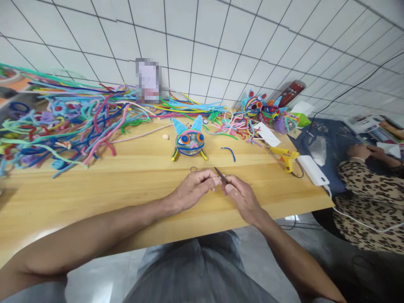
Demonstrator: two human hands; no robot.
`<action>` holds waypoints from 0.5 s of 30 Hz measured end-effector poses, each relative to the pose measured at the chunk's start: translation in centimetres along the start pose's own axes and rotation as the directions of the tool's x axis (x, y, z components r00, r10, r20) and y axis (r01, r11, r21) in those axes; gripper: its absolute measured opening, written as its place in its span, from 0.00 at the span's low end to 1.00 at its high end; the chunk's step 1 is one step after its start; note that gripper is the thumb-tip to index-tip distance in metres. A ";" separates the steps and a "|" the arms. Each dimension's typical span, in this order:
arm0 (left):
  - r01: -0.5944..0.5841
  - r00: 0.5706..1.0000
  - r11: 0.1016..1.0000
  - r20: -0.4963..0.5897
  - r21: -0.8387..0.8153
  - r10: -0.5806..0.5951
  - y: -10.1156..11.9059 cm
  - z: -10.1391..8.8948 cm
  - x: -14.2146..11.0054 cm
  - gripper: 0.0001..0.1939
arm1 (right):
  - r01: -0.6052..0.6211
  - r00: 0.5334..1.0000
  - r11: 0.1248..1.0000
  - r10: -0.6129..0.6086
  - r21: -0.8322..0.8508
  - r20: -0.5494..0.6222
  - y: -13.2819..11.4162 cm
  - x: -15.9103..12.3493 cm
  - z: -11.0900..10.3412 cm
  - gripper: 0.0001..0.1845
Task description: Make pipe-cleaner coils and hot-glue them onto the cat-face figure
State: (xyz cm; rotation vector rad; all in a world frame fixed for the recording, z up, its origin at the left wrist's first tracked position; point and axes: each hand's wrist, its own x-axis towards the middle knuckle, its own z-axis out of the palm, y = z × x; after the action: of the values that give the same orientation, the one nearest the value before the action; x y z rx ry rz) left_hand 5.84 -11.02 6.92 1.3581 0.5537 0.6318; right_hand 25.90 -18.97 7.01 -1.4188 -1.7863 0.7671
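My left hand [200, 187] is closed, thumb against fingers; what it pinches is too small to make out. A small thin dark loop [193, 168] shows just beyond its knuckles. My right hand [241, 195] grips a slim dark pointed tool [220, 173], its tip angled up and left, close to the left fingertips. Beyond both hands stands a cat-like figure [190, 141] with light-blue ears, orange-and-blue eyes and yellow-tipped legs. A short curved blue pipe cleaner [232, 152] lies to its right on the wooden table [142, 158].
Tangled colourful pipe cleaners [94, 122] cover the table's left and back. A yellow glue gun [285, 158] and white power bank [312, 170] lie at right, near finished figures [268, 109]. A person in leopard print [369, 198] sits beyond, hands together.
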 end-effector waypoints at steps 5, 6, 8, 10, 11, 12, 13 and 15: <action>0.286 0.957 0.899 0.134 -0.332 -0.256 0.0 0.0 0.7 0.23 | -0.019 0.998 0.998 0.015 0.060 0.057 1.0 0.3 0.2 0.23; 0.314 0.949 0.875 0.144 -0.367 -0.280 0.0 -0.1 0.7 0.22 | -0.017 0.998 0.998 0.013 0.065 0.060 1.2 0.4 0.2 0.23; 0.354 0.935 0.834 0.163 -0.422 -0.315 0.2 -0.1 0.7 0.21 | -0.011 0.998 0.997 0.006 0.078 0.063 1.4 0.5 0.3 0.23; 0.384 0.923 0.798 0.187 -0.464 -0.336 0.2 -0.2 0.7 0.21 | -0.010 0.998 0.996 0.004 0.093 0.066 1.5 0.5 0.5 0.23; 0.397 0.918 0.783 0.201 -0.479 -0.343 0.2 -0.3 0.7 0.21 | -0.012 0.998 0.995 0.006 0.099 0.060 1.5 0.5 0.6 0.23; 0.406 0.914 0.772 0.214 -0.488 -0.345 0.2 -0.3 0.7 0.21 | -0.018 0.999 0.994 0.013 0.105 0.046 1.5 0.4 0.8 0.23; 0.411 0.912 0.767 0.225 -0.493 -0.343 0.1 -0.3 0.7 0.20 | -0.026 0.999 0.994 0.023 0.110 0.026 1.5 0.4 1.0 0.23; 0.403 0.915 0.773 0.234 -0.490 -0.329 0.1 -0.3 0.7 0.21 | -0.041 0.999 0.991 0.045 0.130 -0.026 1.4 0.2 1.4 0.23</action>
State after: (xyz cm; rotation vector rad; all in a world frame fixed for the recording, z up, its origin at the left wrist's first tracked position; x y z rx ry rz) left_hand 6.11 -10.27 6.94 0.7274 0.4705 0.3266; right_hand 25.44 -18.48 5.10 -1.3792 -1.6577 0.8650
